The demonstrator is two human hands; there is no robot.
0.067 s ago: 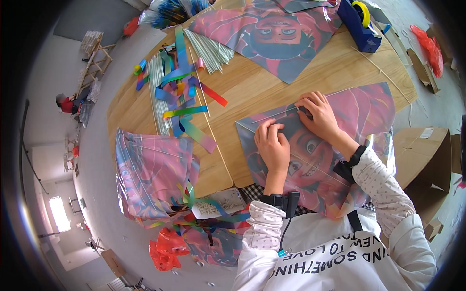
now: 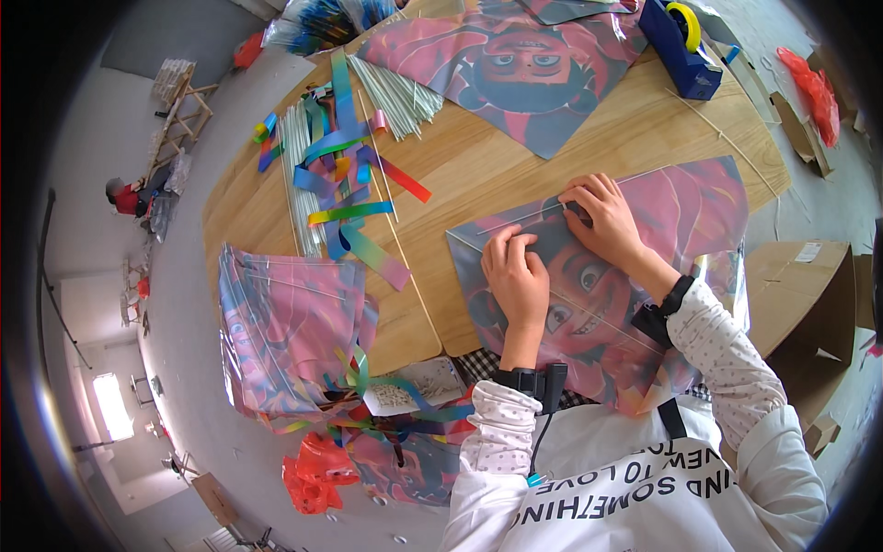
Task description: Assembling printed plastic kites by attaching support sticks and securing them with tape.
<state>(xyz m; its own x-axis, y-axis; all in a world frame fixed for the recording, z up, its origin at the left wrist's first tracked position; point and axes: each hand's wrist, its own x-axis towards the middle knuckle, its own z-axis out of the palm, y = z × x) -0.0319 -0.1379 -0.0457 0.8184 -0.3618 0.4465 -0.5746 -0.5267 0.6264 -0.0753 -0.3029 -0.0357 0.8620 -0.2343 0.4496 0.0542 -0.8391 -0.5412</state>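
A printed kite (image 2: 598, 294) with a cartoon face lies over the table's near edge and reaches my lap. A thin white rod (image 2: 524, 219) runs along its upper left edge. My left hand (image 2: 518, 281) has curled fingers pressed together on the sheet, just below the rod. Farther right, my right hand (image 2: 602, 221) pinches the kite's edge by the rod's end, thumb and fingers bent. What lies under the fingertips is partly hidden. Another rod (image 2: 589, 308) crosses the printed face.
Colourful ribbons (image 2: 345, 175) and bundles of white rods (image 2: 397, 92) lie on the wooden table (image 2: 414, 239). Another kite sheet (image 2: 533, 83) and a blue tape dispenser (image 2: 682, 55) are at the back. Finished-looking kites (image 2: 294, 322) sit left, a cardboard box (image 2: 796, 294) right.
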